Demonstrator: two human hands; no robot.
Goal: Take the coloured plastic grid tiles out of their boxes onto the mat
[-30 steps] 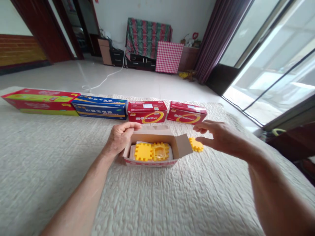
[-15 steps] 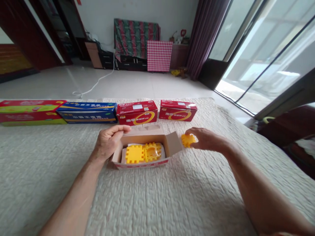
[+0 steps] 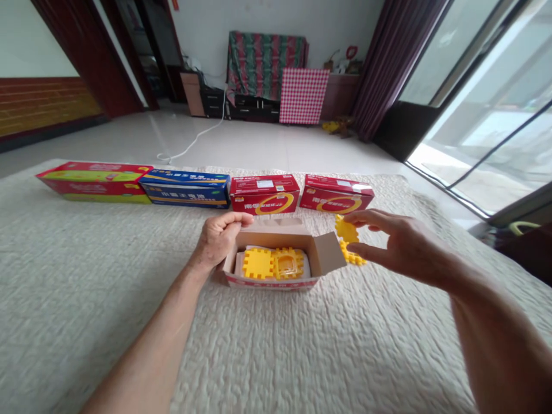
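- Left hand (image 3: 221, 237): fingers curled on the left rear edge of the open box (image 3: 276, 283). Maintain light pressure only; thin card would probably buckle under a hard squeeze.
- Right hand (image 3: 399, 244): fingers curved at the upper yellow piece (image 3: 346, 229), thumb beside the lower yellow piece (image 3: 359, 260). Whether it grasps the upper piece or merely touches it cannot be told.
- Location: both loose pieces are just right of the open box; the upper one appears tilted, the lower lies on the quilted cover (image 3: 259, 351).
- Handle the upper piece by opposite notched edges, with the thumb clear of the lower piece.
- Inside the open box, a flat yellow plate (image 3: 259, 263) lies beside a framed yellow piece (image 3: 288, 264); avoid knocking either.
- Obstruction: the right flap (image 3: 331, 251) projects between the opening and the loose pieces. Clear its top edge on any sideways move.
- Behind, left to right: red-and-green box (image 3: 97, 183), blue box (image 3: 185, 190), first red box (image 3: 265, 195), second red box (image 3: 337, 194). The latter two limit rearward reach.
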